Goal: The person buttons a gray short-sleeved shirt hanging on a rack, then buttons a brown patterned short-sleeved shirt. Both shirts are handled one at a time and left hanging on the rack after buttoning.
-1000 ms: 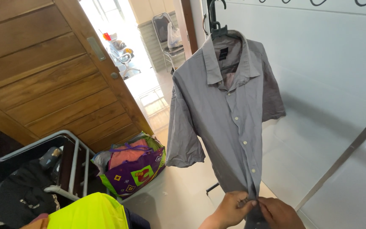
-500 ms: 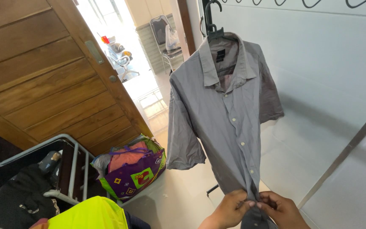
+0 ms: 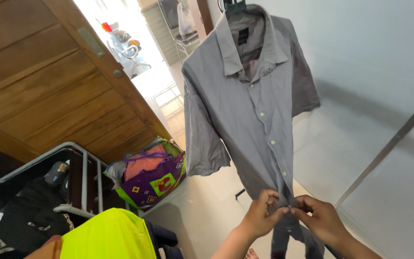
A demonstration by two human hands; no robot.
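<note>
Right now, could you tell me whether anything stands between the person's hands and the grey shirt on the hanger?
Nothing visible does. The left hand and the right hand are already on the grey shirt, pinching its front edges together near the bottom hem. The purple bag sits on the floor off to the left, apart from them.

A purple and green woven shopping bag with a square red-and-green logo patch stands on the floor beside the wooden door. A small dark rectangular neck label sits inside the grey shirt's collar.

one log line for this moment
left hand: pinching shirt placket | right hand: pinching same spot | shirt: hanging on hanger | bag: on floor
</note>
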